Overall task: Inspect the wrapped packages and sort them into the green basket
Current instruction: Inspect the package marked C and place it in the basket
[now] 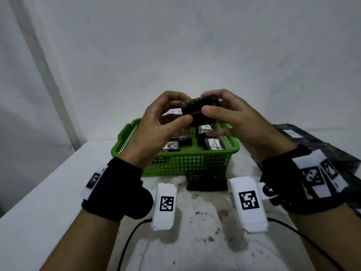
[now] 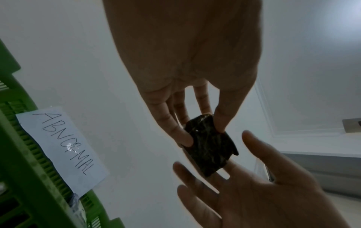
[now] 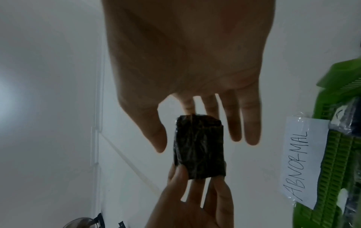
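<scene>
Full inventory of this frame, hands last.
white table: 1, white, stained
green plastic mesh basket: 1, green, on table
dark plastic-wrapped package: 1, black, held above basket
wrapped packages: at least 4, dark, in basket, some labelled A
white paper ABNORMAL sign: 1, white, on basket's far wall
dark wrapped block: 1, black, on table before basket
black plastic bag: 1, black, table's right side
white wrist cameras: 2, white, at the wrists
left hand: 1, pinches held package
right hand: 1, fingers behind it, thumb apart

Left hand pinches the dark wrapped package beside the relaxed right hand.
</scene>
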`<state>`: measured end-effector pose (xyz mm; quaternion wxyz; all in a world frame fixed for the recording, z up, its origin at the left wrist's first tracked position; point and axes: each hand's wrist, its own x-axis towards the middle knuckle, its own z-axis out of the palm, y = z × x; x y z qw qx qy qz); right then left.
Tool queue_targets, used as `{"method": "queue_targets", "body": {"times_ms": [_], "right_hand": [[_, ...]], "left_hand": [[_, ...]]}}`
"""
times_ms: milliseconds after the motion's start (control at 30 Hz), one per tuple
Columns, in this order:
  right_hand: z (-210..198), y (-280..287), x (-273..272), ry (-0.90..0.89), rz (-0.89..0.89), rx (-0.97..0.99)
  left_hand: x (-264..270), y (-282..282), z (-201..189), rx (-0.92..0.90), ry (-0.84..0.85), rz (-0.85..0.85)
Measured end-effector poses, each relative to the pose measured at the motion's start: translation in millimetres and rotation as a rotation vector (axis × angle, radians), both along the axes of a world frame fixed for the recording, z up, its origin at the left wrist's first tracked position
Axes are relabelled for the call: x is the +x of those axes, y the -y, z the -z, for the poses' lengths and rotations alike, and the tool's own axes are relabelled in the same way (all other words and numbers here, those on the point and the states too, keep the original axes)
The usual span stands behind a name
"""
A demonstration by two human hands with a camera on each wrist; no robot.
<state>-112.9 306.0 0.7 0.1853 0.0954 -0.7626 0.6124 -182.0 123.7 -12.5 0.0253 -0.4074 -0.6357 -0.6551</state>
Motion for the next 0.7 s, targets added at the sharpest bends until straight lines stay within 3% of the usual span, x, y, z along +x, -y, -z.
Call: {"method": "queue_targets", "body": {"times_ms": [133,333,500,633,700], "right_hand": [[0.3,-1.0,-0.9,0.012,0.059,-0.003],[2.1,3.9,-4.5,-0.261,0.173,0.04],[4.3,-1.2,-3.2,-0.243,0.096,0.111],[1.7,-5.0,-2.1,-0.159,-0.075,-0.017],[0.6,-3.3,-2.1,-0.189,-0.062,-0.043]], "left_hand": [[3.1,-0.4,0.0,-0.042,-0.076,0.03],[6.9,-4.1,-2.0,0.077,0.001,-0.006],[1.7,-1.4,-1.8,0.065,0.025,-0.035],[-0.8,2.4,-1.4,0.054,-0.019,-0.015],[-1.4,2.7,-1.3,0.04,-0.039,0.004]]}}
